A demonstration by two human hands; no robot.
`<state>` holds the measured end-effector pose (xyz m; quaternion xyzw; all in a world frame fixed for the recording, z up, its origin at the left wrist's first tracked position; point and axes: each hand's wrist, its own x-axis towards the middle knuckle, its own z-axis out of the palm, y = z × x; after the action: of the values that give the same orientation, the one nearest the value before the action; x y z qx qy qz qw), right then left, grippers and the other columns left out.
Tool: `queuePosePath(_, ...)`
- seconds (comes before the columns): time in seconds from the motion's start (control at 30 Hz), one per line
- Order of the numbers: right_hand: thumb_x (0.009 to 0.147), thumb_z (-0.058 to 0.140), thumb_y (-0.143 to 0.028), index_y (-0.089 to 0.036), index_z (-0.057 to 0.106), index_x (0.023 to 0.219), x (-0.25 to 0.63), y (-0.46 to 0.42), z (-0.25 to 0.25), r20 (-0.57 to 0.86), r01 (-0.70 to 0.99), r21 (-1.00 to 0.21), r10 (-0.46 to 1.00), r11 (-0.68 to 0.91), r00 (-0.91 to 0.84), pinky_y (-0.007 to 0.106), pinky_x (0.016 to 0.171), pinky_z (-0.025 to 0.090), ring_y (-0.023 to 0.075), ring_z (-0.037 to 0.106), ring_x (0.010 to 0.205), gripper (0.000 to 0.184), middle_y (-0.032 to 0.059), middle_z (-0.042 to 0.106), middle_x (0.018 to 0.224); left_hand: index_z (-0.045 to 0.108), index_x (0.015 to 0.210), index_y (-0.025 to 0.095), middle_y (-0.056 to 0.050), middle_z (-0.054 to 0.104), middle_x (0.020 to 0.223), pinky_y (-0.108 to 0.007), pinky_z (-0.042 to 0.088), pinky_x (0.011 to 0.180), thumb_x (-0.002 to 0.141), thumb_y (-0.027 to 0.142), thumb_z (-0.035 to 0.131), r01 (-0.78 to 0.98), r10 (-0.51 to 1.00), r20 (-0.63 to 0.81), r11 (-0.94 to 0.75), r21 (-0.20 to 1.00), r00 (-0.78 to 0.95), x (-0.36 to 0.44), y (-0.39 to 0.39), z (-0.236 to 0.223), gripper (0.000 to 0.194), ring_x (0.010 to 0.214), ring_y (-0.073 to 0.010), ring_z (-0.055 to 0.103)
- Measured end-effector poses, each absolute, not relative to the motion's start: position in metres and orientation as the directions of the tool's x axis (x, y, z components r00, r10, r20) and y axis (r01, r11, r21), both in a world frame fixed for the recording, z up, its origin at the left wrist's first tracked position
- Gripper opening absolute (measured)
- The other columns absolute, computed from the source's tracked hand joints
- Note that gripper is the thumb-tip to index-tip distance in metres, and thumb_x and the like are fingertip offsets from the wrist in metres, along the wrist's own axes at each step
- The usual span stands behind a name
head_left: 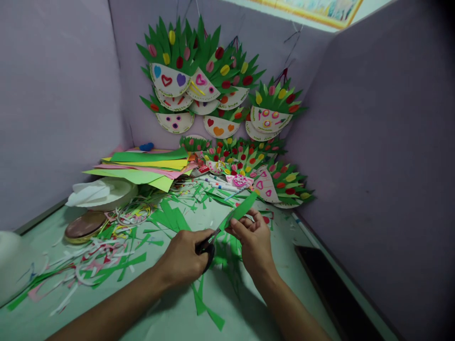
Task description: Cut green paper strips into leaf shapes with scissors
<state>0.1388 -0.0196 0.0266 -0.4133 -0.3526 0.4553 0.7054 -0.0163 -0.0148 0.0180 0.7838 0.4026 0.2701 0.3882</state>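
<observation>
Black-handled scissors (210, 253) are gripped in my left hand (186, 255), with the blades pointing up and right toward a green paper strip (245, 206). My right hand (253, 239) pinches that strip between thumb and fingers, its pointed end rising up and to the right. The blade tips meet the strip's lower end; whether they are cutting through it cannot be made out. Beneath both hands, green paper scraps (227, 258) lie on the pale table (167, 312). More green strips (174, 217) rest left of the scissors.
Stacked coloured paper (142, 166) and white paper plates (103, 193) are at the back left, near a round lid (85, 226). Finished paper flower baskets (280, 182) stand against the wall, with others hanging above. Markers (220, 183) lie behind my hands; a dark flat object (330, 289) lies right.
</observation>
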Motion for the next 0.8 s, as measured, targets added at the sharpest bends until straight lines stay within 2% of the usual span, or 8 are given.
queuePosePath(0.2, 0.060, 0.073, -0.020, -0.020, 0.045, 0.090, 0.1382, -0.0215, 0.0245, 0.123, -0.349, -0.903, 0.928, 0.252, 0.351, 0.025, 0.059, 0.053, 0.0082, 0.056, 0.054, 0.041, -0.0101, 0.056, 0.056, 0.064, 0.084, 0.014, 0.000, 0.060, 0.070, -0.019, 0.034, 0.054, 0.072, 0.014, 0.046, 0.363, 0.837, 0.110, -0.346, 0.865, 0.537, -0.0155, -0.0171, 0.0222, 0.022, 0.062, -0.0119, 0.051)
queuePosePath(0.33, 0.061, 0.073, -0.020, -0.020, 0.046, 0.090, 0.1383, -0.0211, 0.0255, 0.127, -0.347, -0.903, 0.930, 0.253, 0.345, 0.026, 0.059, 0.053, 0.0087, 0.057, 0.055, 0.040, -0.0096, 0.057, 0.058, 0.066, 0.082, 0.013, 0.000, 0.059, 0.065, -0.019, 0.036, 0.055, 0.071, 0.013, 0.046, 0.342, 0.846, 0.117, -0.332, 0.879, 0.520, -0.0151, -0.0180, 0.0252, 0.022, 0.062, -0.0125, 0.051)
queuePosePath(0.6, 0.059, 0.074, -0.019, -0.020, 0.046, 0.089, 0.1398, -0.0191, 0.0270, 0.105, -0.362, -0.901, 0.930, 0.239, 0.352, 0.026, 0.058, 0.053, 0.0099, 0.058, 0.054, 0.041, -0.0089, 0.058, 0.058, 0.066, 0.078, 0.012, -0.001, 0.060, 0.068, -0.018, 0.036, 0.055, 0.071, 0.013, 0.046, 0.314, 0.844, 0.095, -0.298, 0.901, 0.527, -0.0153, -0.0178, 0.0271, 0.021, 0.064, -0.0127, 0.051)
queuePosePath(0.8, 0.059, 0.073, -0.018, -0.021, 0.046, 0.090, 0.1424, -0.0188, 0.0284, 0.101, -0.369, -0.893, 0.913, 0.258, 0.394, 0.023, 0.055, 0.052, 0.0086, 0.056, 0.053, 0.040, -0.0101, 0.057, 0.056, 0.065, 0.078, 0.012, 0.000, 0.061, 0.068, -0.018, 0.036, 0.054, 0.071, 0.016, 0.048, 0.314, 0.846, 0.093, -0.294, 0.903, 0.526, -0.0145, -0.0182, 0.0245, 0.019, 0.062, -0.0122, 0.051)
